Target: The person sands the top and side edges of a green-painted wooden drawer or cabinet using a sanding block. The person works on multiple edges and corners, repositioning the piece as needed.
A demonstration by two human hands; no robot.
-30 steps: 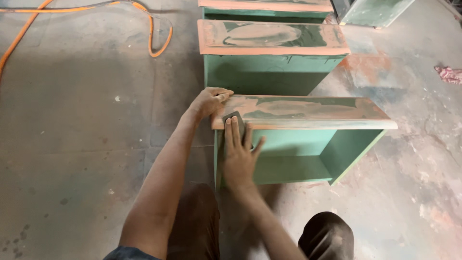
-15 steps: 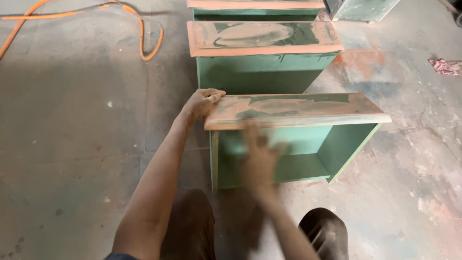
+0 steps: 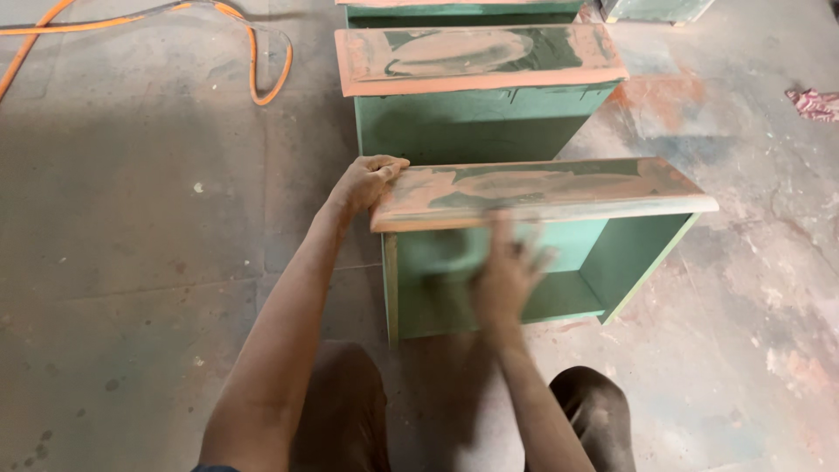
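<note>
Green drawer (image 3: 489, 262) under curled fingers (image 3: 384, 166)

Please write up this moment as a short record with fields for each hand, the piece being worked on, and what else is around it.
Left hand: left hand grips the left end of the top board of the near green drawer
Right hand: right hand is motion-blurred against the drawer's green inner face, below the top board; whether it holds anything cannot be told
Near drawer: green, open towards the camera, top board partly rubbed to orange
Behind it: second green drawer, top likewise worn
Floor: dusty concrete, orange cable at upper left
</note>
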